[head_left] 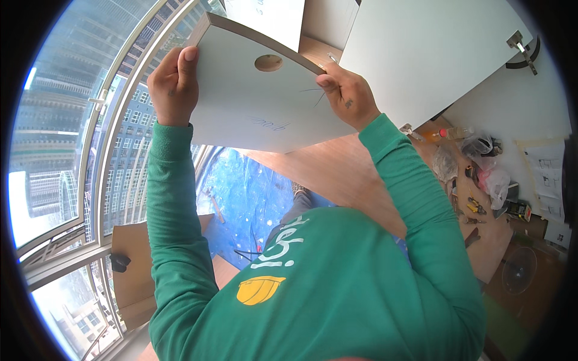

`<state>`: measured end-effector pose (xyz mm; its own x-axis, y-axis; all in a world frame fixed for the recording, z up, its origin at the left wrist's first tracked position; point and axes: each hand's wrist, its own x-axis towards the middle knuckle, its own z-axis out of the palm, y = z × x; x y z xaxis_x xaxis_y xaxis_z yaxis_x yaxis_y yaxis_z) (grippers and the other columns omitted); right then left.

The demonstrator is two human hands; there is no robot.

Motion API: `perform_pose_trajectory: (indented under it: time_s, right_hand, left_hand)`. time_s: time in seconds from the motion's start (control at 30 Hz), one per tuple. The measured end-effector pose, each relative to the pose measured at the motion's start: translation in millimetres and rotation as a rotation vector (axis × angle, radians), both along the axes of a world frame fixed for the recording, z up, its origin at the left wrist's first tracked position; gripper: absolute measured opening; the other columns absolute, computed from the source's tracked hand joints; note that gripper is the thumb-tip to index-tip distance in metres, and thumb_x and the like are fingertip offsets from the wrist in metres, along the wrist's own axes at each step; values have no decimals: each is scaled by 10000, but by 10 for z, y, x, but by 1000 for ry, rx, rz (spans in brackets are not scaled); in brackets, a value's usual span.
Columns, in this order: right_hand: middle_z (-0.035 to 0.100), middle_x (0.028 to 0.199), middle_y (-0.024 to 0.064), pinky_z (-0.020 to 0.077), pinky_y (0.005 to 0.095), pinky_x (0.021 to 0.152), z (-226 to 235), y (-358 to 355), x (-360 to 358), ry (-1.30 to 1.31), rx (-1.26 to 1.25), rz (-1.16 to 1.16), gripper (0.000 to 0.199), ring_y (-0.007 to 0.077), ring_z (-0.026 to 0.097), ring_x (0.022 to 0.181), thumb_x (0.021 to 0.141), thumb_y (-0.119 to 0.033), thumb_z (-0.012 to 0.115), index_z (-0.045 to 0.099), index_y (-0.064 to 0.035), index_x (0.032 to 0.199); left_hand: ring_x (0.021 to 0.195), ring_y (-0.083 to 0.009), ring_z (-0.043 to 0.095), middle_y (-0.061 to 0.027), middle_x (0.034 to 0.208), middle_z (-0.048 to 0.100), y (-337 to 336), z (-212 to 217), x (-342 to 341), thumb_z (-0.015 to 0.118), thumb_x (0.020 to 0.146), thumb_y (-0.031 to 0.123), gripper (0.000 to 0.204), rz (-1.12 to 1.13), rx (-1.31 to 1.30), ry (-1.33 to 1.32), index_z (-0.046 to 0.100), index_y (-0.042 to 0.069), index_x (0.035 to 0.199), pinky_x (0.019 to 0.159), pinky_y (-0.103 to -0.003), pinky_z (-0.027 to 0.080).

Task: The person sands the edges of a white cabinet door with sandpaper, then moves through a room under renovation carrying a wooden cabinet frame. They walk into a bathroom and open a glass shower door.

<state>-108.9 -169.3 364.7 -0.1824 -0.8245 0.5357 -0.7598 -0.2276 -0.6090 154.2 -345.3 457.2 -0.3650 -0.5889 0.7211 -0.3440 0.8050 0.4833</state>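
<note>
Left hand (173,87) grips left edge of white panel (241,99), right hand (350,96) its far-right corner, fingers (188,65) closed on both; panel's up in front of torso (349,277). Wide grip likely for balance, anti-twist.

Bright windows (60,120) left; blue floor sheeting (247,189); pale wall (542,111) right.

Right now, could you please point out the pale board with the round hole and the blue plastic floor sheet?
Pale board with round hole (259,95): head view, middle of its face.
Blue plastic floor sheet (245,189): head view, bare middle part.
</note>
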Motion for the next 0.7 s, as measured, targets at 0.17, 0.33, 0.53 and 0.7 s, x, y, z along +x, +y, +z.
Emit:
perform_pose_trajectory:
  time_s: [0.17,0.33,0.53,0.7]
  right_hand:
    - [496,620,116,449,407,525,-179,-117,-10,11,110,-48,571,315,520,551,1028,-604,417,474,-80,807]
    - [518,670,115,461,410,582,-332,-78,-76,7,237,-98,602,310,526,613,1020,-634,400,476,-73,814]
    - [533,706,107,462,403,604,-456,0,-105,-53,283,-136,618,309,540,648,1015,-639,404,481,-59,814]
    - [537,735,111,466,401,620,-514,32,-164,14,314,-147,614,309,551,672,1011,-634,415,496,-55,826]
  left_hand:
    - [616,-73,478,4,629,533,-368,-112,252,576,1039,468,493,-26,145,73,655,20,850,569,-255,407]
    - [643,-56,484,29,652,545,-635,-211,489,539,1046,508,538,-8,199,110,656,19,855,590,-240,408]
    - [701,-61,522,23,726,589,-883,-379,773,493,1048,559,603,17,276,182,654,13,851,631,-242,425]
    - [734,-67,533,15,773,601,-1036,-560,1043,475,1039,596,636,47,298,216,667,9,885,655,-240,429]
